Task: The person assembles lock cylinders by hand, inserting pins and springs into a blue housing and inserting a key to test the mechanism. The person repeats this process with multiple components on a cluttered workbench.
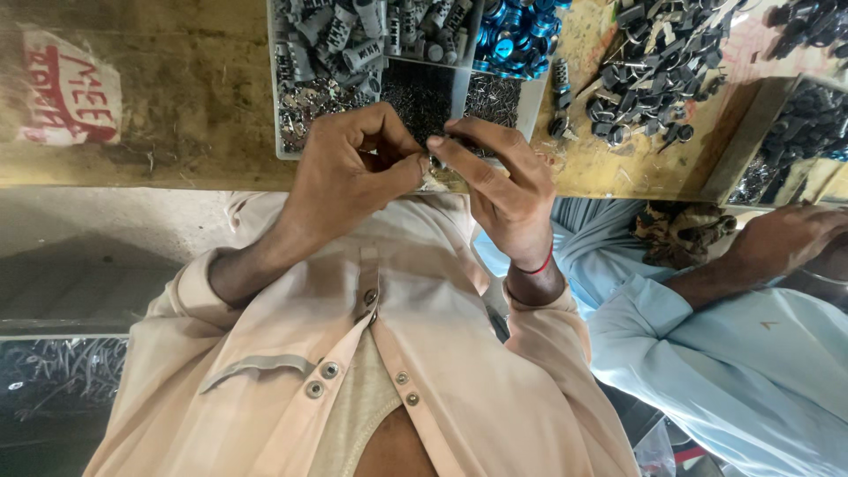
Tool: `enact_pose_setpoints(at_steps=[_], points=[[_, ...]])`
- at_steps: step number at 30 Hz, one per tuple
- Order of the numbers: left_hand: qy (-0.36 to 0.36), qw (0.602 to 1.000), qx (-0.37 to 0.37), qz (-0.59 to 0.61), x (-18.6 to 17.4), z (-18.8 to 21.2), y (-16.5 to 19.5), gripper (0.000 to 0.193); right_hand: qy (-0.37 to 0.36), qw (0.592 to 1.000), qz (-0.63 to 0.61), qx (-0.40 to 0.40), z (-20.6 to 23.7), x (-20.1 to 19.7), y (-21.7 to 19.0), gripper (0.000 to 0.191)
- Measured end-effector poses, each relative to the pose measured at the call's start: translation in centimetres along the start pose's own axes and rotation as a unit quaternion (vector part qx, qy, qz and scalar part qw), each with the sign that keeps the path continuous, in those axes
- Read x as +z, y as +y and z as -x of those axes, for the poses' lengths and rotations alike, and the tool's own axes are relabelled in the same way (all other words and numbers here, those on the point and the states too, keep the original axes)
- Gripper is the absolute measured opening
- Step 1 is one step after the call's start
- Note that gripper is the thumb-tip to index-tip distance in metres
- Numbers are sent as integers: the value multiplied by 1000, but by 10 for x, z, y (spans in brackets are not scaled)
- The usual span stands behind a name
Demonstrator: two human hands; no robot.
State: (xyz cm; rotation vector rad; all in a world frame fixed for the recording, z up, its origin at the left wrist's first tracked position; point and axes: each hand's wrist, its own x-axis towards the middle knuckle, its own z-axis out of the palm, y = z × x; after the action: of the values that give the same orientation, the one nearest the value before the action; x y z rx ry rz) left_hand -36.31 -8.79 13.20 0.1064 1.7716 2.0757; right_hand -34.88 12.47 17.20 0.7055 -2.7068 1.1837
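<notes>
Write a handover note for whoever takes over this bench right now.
Left hand: fingertips pinch a small metal part at the bench edge.
Right hand: pinches the same part from the other side.
Divided tray just beyond holds grey, blue and tiny dark pieces; loose black parts lie to its right.
Done and left: no finished pieces can be told apart; this part is not yet set down.

Head camera — steeply downward (close) over workbench [177, 106]

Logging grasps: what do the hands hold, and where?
A small metal part, pinched between fingertips of left hand and right hand; too small to tell where.
</notes>
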Motion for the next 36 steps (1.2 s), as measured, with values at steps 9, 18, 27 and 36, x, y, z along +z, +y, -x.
enact_pose_setpoints(at_steps=[9,18,27,36], points=[[71,965,208,-142,13,5,5,17,-2,997,69,19,-12,2,-15,39],[2,982,186,-23,-2,3,-16,19,12,985,63,162,-25,-12,20,17],[-50,954,244,-168,-2,0,-24,19,52,960,-201,190,-25,-20,43,4],[-43,922,297,-246,-1,-7,-28,24,-6,916,-315,249,12,2,43,12]])
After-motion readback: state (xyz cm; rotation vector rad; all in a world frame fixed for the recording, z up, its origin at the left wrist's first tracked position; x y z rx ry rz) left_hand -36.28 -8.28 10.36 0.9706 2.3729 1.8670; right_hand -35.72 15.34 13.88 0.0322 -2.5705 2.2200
